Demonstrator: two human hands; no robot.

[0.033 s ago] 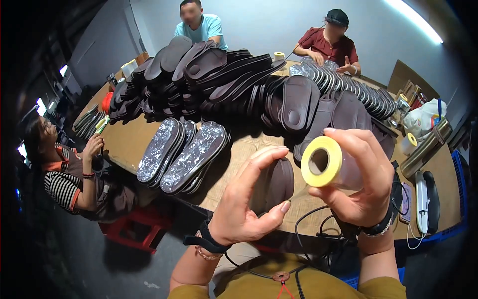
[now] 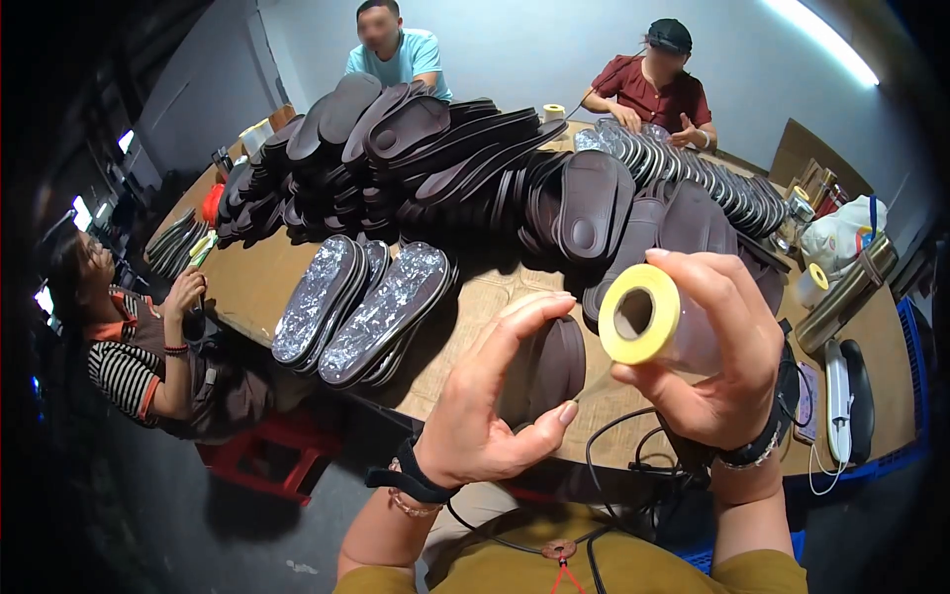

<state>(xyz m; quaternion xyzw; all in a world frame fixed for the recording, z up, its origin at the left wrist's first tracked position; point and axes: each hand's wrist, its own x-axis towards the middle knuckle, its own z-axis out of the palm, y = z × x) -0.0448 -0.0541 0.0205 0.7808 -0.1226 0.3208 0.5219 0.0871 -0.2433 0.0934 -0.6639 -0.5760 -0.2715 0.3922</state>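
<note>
My right hand (image 2: 727,351) grips a roll of clear tape (image 2: 665,309) with a yellow end face and a hollow core, tilted toward me. Facing it is my left hand (image 2: 485,396), its thumb and fingers curved widely apart around open air. A faint strip seems to run from the roll toward the left thumb tip; whether it touches the thumb I cannot tell. Just beyond the left hand, a dark brown insole (image 2: 561,361) shows over the table, partly covered by my fingers. To the left lie stacks of insoles wrapped in shiny clear film (image 2: 386,312).
A large heap of dark insoles (image 2: 411,129) spans the wooden table (image 2: 247,287). More film-covered insoles (image 2: 683,163) line the back right. On the right stand a metal flask (image 2: 846,297) and another yellow roll (image 2: 814,282). Black cables (image 2: 594,450) hang before me. Three people sit around the table.
</note>
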